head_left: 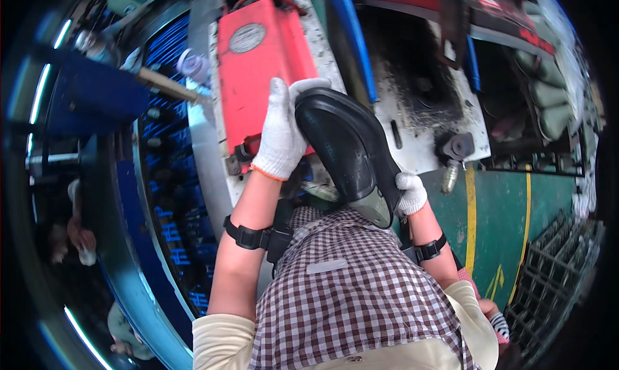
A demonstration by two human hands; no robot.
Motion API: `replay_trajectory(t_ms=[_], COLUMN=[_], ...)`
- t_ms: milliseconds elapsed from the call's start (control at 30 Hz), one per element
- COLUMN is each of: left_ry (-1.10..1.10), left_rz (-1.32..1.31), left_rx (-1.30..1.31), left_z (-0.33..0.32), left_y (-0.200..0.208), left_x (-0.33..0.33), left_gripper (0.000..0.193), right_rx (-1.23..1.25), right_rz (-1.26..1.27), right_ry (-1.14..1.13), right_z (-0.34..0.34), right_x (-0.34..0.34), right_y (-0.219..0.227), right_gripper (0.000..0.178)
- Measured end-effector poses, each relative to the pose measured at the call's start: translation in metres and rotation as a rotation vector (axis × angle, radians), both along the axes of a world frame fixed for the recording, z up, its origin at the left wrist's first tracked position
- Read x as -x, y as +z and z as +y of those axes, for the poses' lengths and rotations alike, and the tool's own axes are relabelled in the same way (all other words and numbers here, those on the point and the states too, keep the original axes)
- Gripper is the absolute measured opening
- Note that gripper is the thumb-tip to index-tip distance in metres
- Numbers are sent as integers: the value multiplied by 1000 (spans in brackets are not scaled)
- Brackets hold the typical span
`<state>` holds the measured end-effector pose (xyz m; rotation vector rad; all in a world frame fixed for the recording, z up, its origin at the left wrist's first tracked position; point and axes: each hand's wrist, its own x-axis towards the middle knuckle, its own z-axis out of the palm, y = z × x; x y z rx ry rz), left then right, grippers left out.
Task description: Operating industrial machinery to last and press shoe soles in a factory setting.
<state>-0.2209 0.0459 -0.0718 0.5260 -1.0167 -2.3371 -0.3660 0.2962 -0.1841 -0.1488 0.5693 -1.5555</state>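
Note:
A black shoe [338, 138] is held tilted in front of my apron, its rounded toe pointing away from me. Inside its opening, near the heel, a grey-green form [374, 209] shows. My left hand [284, 131], in a white knit glove, grips the toe end from the left, with fingers wrapped behind it and the thumb sticking up. On the heel's right side my right hand [411, 193], also gloved, is closed on the shoe; part of its fingers are hidden behind it.
Beyond the shoe stands a red machine cover [267, 67] on a pale worktop. A blue bar [353, 38] and a black-stained plate [412, 112] lie to its right. On the left runs a blue conveyor [171, 196]. A metal rack [558, 273] stands on the green floor [496, 209]. Other people are partly visible.

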Motion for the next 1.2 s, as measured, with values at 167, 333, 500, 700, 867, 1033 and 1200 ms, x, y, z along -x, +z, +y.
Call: replay_trajectory(t_ms=[167, 333, 500, 700, 867, 1033, 1200], left_ry=[201, 374, 428, 349, 363, 350, 320], left_rz=[-158, -288, -223, -194, -279, -266, -223], left_rx=[99, 255, -11, -85, -16, -86, -140], left_z=[3, 7, 4, -1, -6, -7, -6], left_y=[23, 26, 29, 27, 10, 13, 13], left_x=[-60, -106, -132, -160, -175, -184, -197], left_gripper=[31, 28, 29, 33, 31, 30, 30], right_rx=[19, 23, -51, -46, -54, -95, -46], right_rz=[42, 61, -61, 123, 241, 245, 309], right_ry=[216, 335, 386, 463, 485, 490, 557], right_z=[-40, -58, -66, -71, -74, -76, -80], right_x=[-17, -42, -58, -61, -74, -81, -82], right_y=[11, 18, 13, 22, 30, 33, 39], right_gripper=[106, 102, 92, 91, 90, 90, 91])
